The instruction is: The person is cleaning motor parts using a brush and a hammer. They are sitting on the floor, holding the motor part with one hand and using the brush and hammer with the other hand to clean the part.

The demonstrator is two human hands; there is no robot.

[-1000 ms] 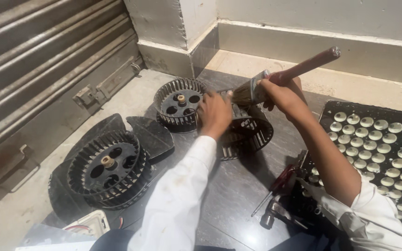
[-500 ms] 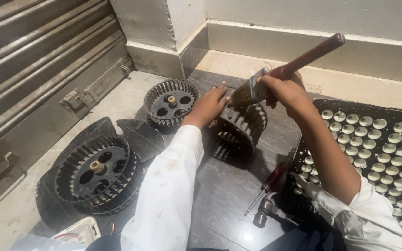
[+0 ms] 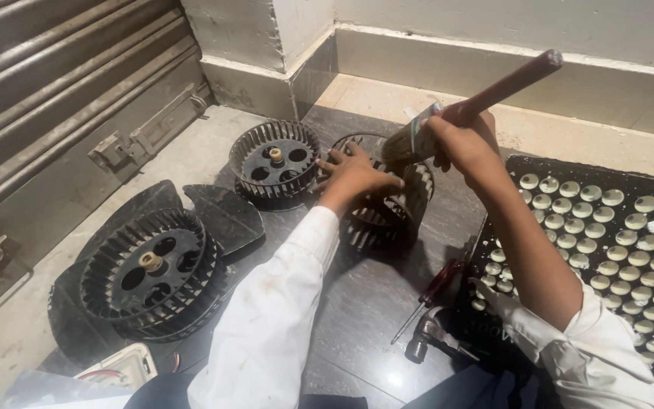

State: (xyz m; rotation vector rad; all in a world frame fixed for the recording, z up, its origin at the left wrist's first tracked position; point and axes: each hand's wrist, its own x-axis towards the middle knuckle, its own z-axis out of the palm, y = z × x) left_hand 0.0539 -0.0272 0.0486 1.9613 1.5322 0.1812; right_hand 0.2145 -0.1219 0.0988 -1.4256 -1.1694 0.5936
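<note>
The floor is crowded around the hands: the tilted blower wheel sits hemmed in by a second wheel just to its left and the studded black mat to its right. A screwdriver and a hammer lie in the narrow gap before the mat. Behind, the wall step closes the way; bare tile lies open beside the shutter
</note>
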